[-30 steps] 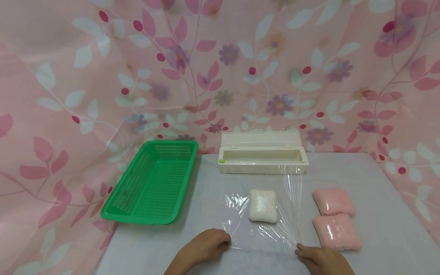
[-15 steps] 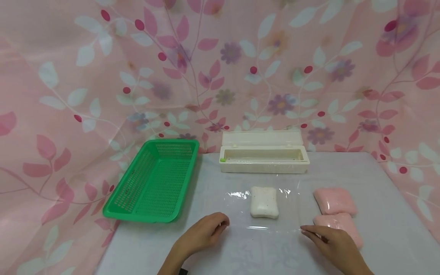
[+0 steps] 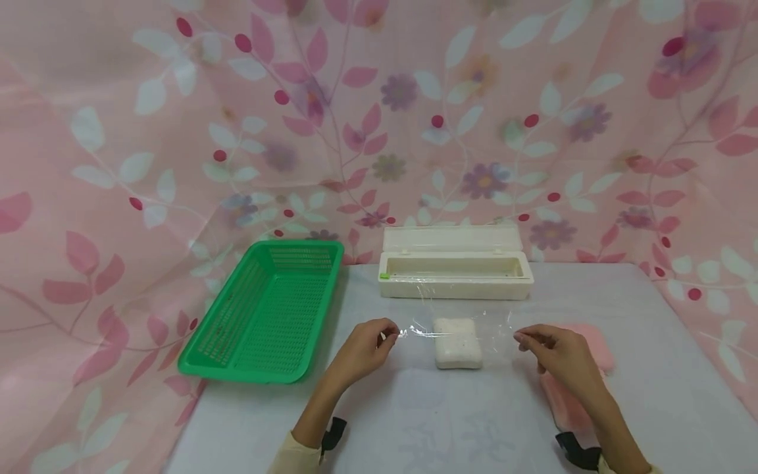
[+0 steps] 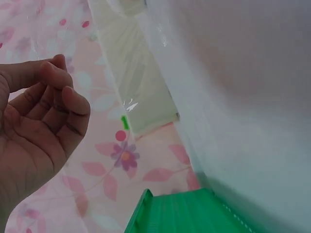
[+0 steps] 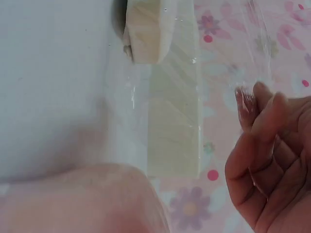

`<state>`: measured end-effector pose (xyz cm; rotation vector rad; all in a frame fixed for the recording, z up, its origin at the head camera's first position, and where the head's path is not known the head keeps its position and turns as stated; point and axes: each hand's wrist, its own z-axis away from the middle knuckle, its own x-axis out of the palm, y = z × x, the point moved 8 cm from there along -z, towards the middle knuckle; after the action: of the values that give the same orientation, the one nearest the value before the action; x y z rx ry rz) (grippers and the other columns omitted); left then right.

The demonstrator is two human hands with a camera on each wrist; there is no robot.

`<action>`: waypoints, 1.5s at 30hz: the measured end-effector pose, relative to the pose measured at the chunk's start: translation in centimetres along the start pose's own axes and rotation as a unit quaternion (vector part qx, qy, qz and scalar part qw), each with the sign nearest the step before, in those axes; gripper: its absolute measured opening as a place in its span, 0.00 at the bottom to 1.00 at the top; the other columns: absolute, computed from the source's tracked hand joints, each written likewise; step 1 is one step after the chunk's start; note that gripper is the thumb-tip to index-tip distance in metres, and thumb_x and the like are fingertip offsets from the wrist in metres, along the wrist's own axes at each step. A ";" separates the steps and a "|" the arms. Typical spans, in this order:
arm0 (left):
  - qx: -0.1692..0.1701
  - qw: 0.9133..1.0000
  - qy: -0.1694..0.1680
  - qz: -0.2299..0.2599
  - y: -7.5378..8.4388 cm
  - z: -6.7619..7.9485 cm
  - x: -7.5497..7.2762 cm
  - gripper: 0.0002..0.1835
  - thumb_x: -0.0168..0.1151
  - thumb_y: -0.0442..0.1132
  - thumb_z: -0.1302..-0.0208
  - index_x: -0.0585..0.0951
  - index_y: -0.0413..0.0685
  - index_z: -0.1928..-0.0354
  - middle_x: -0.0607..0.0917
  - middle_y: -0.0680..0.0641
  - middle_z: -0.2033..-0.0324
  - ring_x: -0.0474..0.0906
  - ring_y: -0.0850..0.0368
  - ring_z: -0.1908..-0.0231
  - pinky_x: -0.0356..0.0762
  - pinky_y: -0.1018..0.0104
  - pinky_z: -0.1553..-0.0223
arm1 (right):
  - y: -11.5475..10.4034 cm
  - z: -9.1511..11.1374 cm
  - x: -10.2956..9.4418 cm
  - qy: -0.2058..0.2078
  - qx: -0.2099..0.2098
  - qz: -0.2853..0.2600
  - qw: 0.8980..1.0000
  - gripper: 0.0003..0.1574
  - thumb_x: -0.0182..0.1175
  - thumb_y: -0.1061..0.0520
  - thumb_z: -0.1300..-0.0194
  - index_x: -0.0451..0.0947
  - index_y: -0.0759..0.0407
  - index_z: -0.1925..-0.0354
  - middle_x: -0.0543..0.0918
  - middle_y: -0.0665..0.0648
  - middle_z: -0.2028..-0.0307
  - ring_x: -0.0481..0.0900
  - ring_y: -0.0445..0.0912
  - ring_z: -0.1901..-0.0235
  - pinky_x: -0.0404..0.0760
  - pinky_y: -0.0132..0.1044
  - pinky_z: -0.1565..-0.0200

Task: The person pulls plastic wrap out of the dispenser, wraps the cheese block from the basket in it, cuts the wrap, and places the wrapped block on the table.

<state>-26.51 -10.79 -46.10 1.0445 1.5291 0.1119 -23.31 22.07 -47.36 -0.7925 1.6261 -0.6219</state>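
Note:
My left hand [image 3: 368, 345] and right hand [image 3: 559, 352] each pinch a front corner of a sheet of clear cling film [image 3: 422, 334] between thumb and fingertips. The film hangs raised between them, its glossy edge crossing in front of a white pillow-shaped block [image 3: 458, 352] that lies on the table. Behind the block, the film runs back toward the white cling film box [image 3: 456, 289], whose lid stands up. In the right wrist view, shiny film covers a fingertip of the right hand [image 5: 272, 155]. The left wrist view shows the left hand [image 4: 43, 116] with fingertips meeting the thumb.
A pink pillow-shaped block [image 3: 599, 345] and a second pink block [image 3: 559, 398] lie right of the white one, partly hidden by my right hand and forearm. At left stands a green plastic basket [image 3: 260, 377]. A floral curtain [image 3: 379, 131] hangs behind the table.
Both hands have moved away from the body and upward, carrying the film's front edge from in front of the white block to over it. The blocks, box and basket stay put.

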 end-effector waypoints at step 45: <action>-0.051 0.970 -0.043 -0.234 0.5 -4.9 3.4 0.02 0.65 0.37 0.35 0.84 0.48 0.63 0.81 0.53 0.73 0.75 0.61 0.74 0.73 0.70 0.74 | -2.6 -3.7 2.5 -0.038 -0.026 0.215 0.976 0.19 0.64 0.57 0.35 0.80 0.63 0.48 0.86 0.59 0.62 0.83 0.59 0.64 0.78 0.55 0.64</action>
<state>-29.87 -5.93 -47.00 0.5785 1.6317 -0.1818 -26.82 18.46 -46.19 -0.4715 1.6789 -0.2382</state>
